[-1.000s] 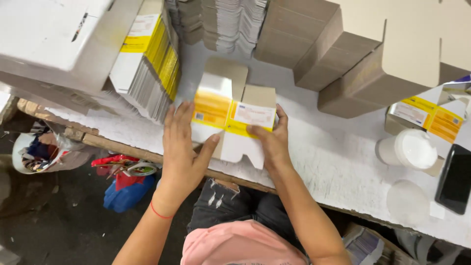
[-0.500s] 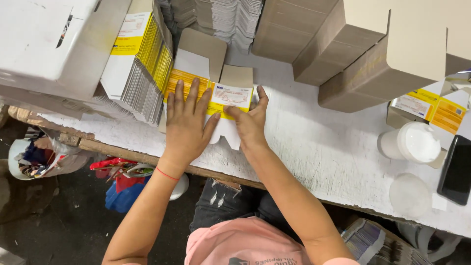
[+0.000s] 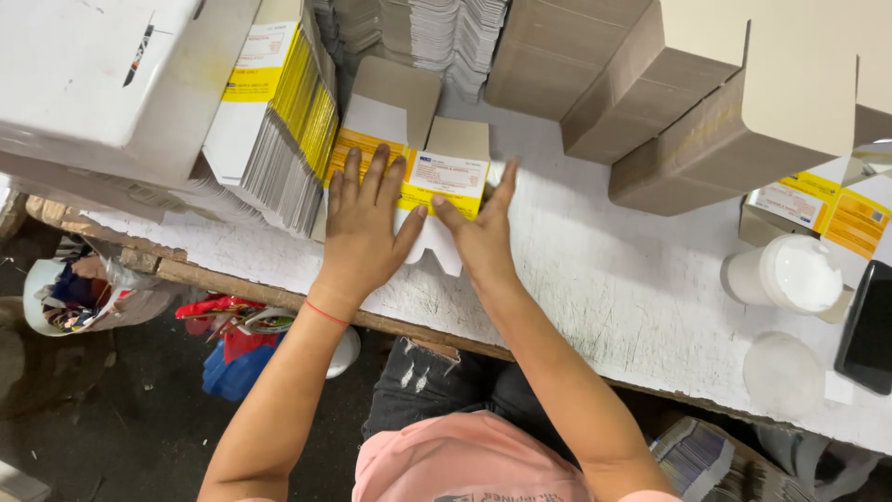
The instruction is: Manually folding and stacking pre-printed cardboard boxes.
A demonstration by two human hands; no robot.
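Observation:
A flat, unfolded yellow and white carton lies on the white worktable, its grey inner flaps pointing away from me. My left hand presses flat on the carton's left half, fingers spread. My right hand rests on its right side, index finger stretched along the edge and thumb meeting my left thumb. Neither hand grips anything; both lie open on the card.
A leaning stack of flat yellow and white cartons stands just left of my hands. Grey folded boxes crowd the back right. A white tub, a round lid and a dark phone sit at right.
The carton and both hands have slid left and away from me, towards the leaning stack. My right hand went from holding the carton's edge to lying along it.

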